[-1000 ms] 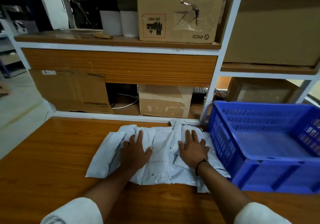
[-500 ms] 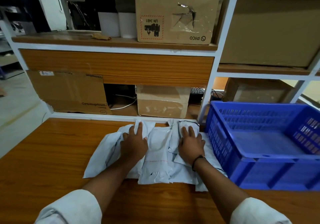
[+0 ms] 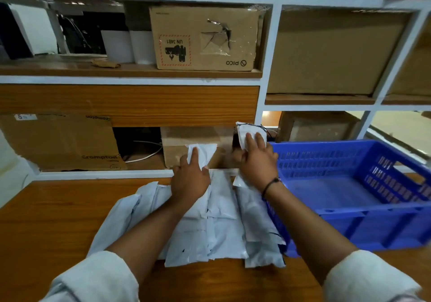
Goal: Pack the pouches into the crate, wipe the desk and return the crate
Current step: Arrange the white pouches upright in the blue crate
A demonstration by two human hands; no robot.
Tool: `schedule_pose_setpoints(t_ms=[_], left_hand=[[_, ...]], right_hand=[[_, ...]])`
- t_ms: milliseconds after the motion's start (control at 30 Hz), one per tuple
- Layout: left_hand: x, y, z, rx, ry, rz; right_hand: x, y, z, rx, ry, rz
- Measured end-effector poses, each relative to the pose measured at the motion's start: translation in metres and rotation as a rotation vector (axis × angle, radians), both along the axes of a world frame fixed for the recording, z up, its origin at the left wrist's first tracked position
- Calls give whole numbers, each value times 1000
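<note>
packing | left hand (image 3: 190, 180) grip clamped on left pouch (image 3: 202, 153) | right hand (image 3: 257, 161) grip clamped on right pouch (image 3: 247, 132) | lift clear of blue crate (image 3: 373, 210) rim, lay flat

Both bare forearms reach forward, backs of the hands turned up toward the camera. The left sleeve (image 3: 93, 276) and the right sleeve (image 3: 368, 276), both pale, are pushed up above the forearms. The left grip (image 3: 190, 182) curls round the far end of a white pouch (image 3: 205, 153), forefinger laid along it. The right grip (image 3: 256, 164), held higher and a little farther forward, pinches a second white pouch (image 3: 245, 130), fingers spread over its face. A dark band (image 3: 270, 185) circles the right wrist.
</note>
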State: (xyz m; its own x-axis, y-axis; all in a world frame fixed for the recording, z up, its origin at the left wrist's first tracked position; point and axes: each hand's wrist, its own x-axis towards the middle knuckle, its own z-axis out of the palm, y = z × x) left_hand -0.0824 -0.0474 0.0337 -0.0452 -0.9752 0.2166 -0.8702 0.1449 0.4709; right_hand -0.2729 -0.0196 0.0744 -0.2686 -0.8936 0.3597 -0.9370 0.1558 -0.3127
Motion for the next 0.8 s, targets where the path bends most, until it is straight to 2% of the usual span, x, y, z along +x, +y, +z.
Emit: schedule_pose_setpoints(t_ms=[267, 600, 700, 800], left_hand=[[-80, 0, 25, 42, 82, -47], [-226, 16, 43, 29, 167, -83], [-262, 16, 43, 7, 124, -79], [-291, 14, 38, 72, 79, -82]], right_hand=[[-104, 10, 16, -56, 19, -45], [-236, 22, -13, 153, 115, 67], [-263, 26, -21, 226, 142, 111], [-283, 29, -28, 304, 134, 157]])
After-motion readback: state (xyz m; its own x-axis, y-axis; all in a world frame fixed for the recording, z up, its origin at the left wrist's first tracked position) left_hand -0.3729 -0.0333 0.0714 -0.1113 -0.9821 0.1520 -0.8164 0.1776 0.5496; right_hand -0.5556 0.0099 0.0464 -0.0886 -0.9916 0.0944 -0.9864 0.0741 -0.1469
